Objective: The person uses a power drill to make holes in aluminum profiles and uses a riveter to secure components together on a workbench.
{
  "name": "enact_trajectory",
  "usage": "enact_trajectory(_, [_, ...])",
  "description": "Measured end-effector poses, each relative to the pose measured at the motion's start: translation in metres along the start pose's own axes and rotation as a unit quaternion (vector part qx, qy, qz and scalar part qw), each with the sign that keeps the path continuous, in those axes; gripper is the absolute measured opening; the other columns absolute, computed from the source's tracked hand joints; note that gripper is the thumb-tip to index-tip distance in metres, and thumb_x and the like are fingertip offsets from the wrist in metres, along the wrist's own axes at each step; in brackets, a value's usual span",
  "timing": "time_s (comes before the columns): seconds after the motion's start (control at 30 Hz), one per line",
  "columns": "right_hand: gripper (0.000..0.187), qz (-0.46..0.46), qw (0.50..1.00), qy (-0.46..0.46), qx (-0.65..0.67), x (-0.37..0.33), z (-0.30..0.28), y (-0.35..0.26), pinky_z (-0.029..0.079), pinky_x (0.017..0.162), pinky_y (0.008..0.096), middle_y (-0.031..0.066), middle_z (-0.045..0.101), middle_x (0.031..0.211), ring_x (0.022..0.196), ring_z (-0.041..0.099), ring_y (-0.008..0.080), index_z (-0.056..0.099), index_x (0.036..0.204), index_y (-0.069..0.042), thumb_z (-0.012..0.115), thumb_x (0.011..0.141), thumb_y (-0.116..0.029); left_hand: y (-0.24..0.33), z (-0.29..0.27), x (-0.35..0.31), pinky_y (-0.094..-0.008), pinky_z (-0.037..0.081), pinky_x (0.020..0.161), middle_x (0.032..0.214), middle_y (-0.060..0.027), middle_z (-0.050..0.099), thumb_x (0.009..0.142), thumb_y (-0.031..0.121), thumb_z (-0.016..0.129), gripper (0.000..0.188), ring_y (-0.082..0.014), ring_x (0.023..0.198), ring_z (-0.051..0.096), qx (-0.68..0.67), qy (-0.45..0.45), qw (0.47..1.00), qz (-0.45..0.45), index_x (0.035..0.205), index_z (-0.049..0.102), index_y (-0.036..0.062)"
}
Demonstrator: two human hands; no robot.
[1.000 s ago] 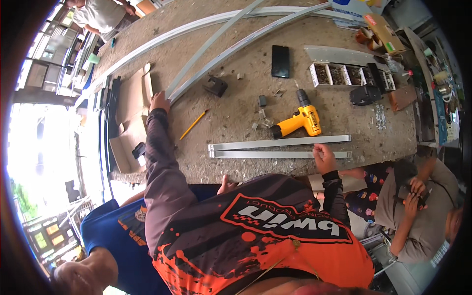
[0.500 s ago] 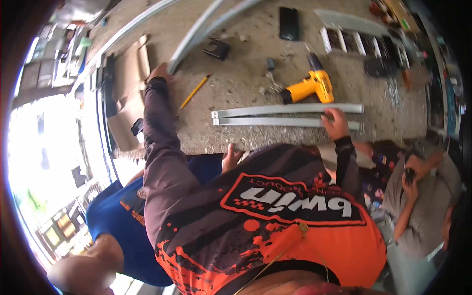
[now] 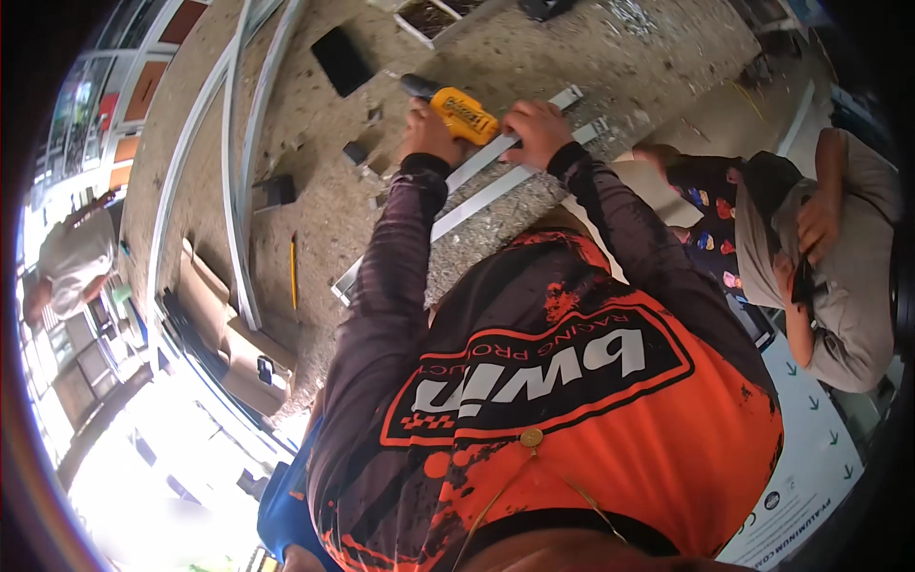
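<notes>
A yellow and black drill (image 3: 464, 114) lies on the worktop beside two slim silver metal bars, the upper bar (image 3: 469, 172) and the lower bar (image 3: 491, 194). My left hand (image 3: 429, 135) is closed over the drill's near side, hiding part of its body. Just right of the drill, my right hand (image 3: 539, 133) has its fingers bent around the upper bar close to its far right end. The bars run side by side toward the lower left, and my left forearm covers a stretch of them.
Long silver strips (image 3: 232, 143) curve along the worktop's left. A yellow pencil (image 3: 294, 272), a black flat object (image 3: 340, 61), small dark blocks (image 3: 276, 189) and cardboard (image 3: 250, 367) lie there too. A compartment tray (image 3: 429, 21) stands behind. Other people (image 3: 829, 315) are close at the right.
My left hand has left the far-left strips and come over to the drill. My right hand stays at the upper bar, fingers now bent around it. The whole view has turned.
</notes>
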State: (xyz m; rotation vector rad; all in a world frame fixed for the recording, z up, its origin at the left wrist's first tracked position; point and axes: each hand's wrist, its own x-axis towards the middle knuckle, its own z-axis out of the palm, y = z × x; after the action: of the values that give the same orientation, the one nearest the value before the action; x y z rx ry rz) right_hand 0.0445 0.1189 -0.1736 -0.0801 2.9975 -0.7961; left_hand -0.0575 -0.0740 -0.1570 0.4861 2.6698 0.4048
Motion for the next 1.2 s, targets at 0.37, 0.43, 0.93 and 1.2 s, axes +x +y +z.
enact_trajectory(0.37, [0.063, -0.155, 0.982, -0.109, -0.01, 0.048, -0.012, 0.019, 0.047, 0.093, 0.0422, 0.0048, 0.07, 0.098, 0.103, 0.066, 0.0234, 0.071, 0.102, -0.014, 0.07, 0.074, -0.07, 0.03, -0.092, -0.069, -0.0327, 0.056, 0.085, 0.116, -0.0125, 0.069, 0.091, 0.004, 0.066, 0.042, -0.0193, 0.096, 0.07, -0.411, -0.105, 0.902, 0.075, 0.132, 0.056, 0.0033])
enact_trajectory(0.43, [0.057, -0.123, 0.975, -0.143, 0.118, 0.044, -0.012, 0.021, 0.049, 0.09, 0.0444, 0.0083, 0.07, 0.101, 0.102, 0.066, 0.029, 0.069, 0.098, -0.01, 0.071, 0.077, -0.063, 0.034, -0.066, -0.088, -0.0355, 0.054, 0.093, 0.122, -0.0129, 0.067, 0.092, 0.014, 0.069, 0.044, -0.0245, 0.104, 0.069, -0.161, -0.085, 0.971, 0.153, 0.134, 0.058, 0.0046])
enact_trajectory(0.93, [0.049, -0.137, 0.938, -0.266, 0.177, 0.07, -0.021, 0.039, 0.056, 0.085, 0.0478, 0.0165, 0.072, 0.091, 0.091, 0.071, 0.0342, 0.07, 0.101, -0.002, 0.062, 0.095, -0.05, 0.181, -0.028, -0.082, -0.0301, 0.059, 0.079, 0.119, -0.0118, 0.07, 0.083, 0.015, 0.079, 0.071, -0.0256, 0.096, 0.074, -0.093, -0.031, 0.988, 0.121, 0.145, 0.046, 0.0033])
enact_trajectory(1.2, [0.047, -0.228, 0.916, -0.286, 0.164, 0.081, 0.004, 0.042, 0.055, 0.088, 0.0472, 0.0152, 0.072, 0.093, 0.091, 0.071, 0.0325, 0.068, 0.103, -0.003, 0.063, 0.095, -0.048, 0.169, -0.026, -0.079, -0.0281, 0.059, 0.083, 0.12, -0.0114, 0.069, 0.084, 0.01, 0.079, 0.076, -0.0215, 0.103, 0.072, -0.15, -0.076, 0.981, 0.1, 0.15, 0.042, 0.0069])
